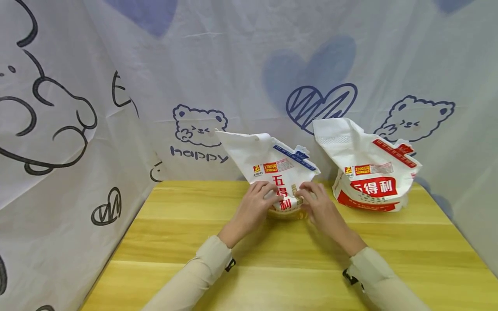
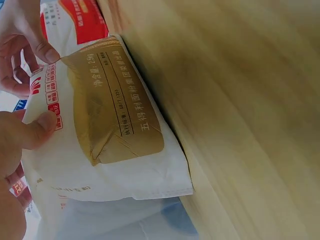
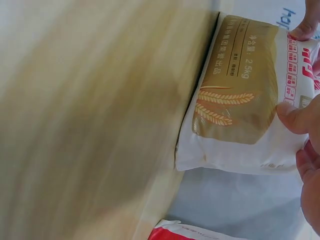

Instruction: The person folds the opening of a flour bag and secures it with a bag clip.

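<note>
A white flour bag [image 1: 272,164] with a gold panel [image 2: 117,100] and a blue strip near its top stands toward the back of the table. Its upper part folds over to the left. My left hand [image 1: 253,205] pinches the bag's front left side, thumb on the face and fingers curled beneath the fold. On the opposite side my right hand [image 1: 324,211] grips the bag the same way, its thumb pressing just above the gold panel in the right wrist view. Some fingertips of both hands are hidden behind the bag material.
To the right, a second flour bag [image 1: 373,190] with red print and a red strip stands on the wooden table [image 1: 186,242], its top flopped left. A patterned cloth [image 1: 233,65] hangs behind and along the left.
</note>
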Tool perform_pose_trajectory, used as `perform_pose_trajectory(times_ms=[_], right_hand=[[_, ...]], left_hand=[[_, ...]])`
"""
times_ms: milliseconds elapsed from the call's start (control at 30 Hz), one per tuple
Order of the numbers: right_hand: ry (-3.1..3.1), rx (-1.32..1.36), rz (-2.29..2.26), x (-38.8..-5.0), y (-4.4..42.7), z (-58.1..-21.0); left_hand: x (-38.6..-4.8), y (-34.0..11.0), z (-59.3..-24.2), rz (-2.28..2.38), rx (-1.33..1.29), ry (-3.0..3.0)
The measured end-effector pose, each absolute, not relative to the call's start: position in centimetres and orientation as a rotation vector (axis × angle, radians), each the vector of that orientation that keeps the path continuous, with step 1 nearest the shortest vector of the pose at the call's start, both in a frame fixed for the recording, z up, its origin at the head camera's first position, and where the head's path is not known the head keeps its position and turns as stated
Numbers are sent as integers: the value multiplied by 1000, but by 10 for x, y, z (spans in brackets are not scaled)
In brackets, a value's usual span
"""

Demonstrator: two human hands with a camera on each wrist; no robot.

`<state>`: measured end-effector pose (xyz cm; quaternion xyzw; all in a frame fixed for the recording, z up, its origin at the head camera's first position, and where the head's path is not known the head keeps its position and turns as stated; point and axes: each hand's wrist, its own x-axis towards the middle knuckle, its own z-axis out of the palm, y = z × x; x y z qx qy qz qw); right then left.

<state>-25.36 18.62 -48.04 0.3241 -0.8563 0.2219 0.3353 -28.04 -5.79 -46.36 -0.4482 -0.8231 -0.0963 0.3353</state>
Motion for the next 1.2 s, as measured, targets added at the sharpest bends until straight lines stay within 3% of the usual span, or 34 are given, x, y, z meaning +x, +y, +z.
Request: perform_pose_trajectory(times_ms=[533, 1200], right_hand=[[-2282, 797, 611, -286, 184, -479], [-2289, 776, 617, -288, 182, -476]], left_hand=[[-311, -53, -466, -303, -1115, -2178], [-317, -61, -464, -266, -1121, -2191]])
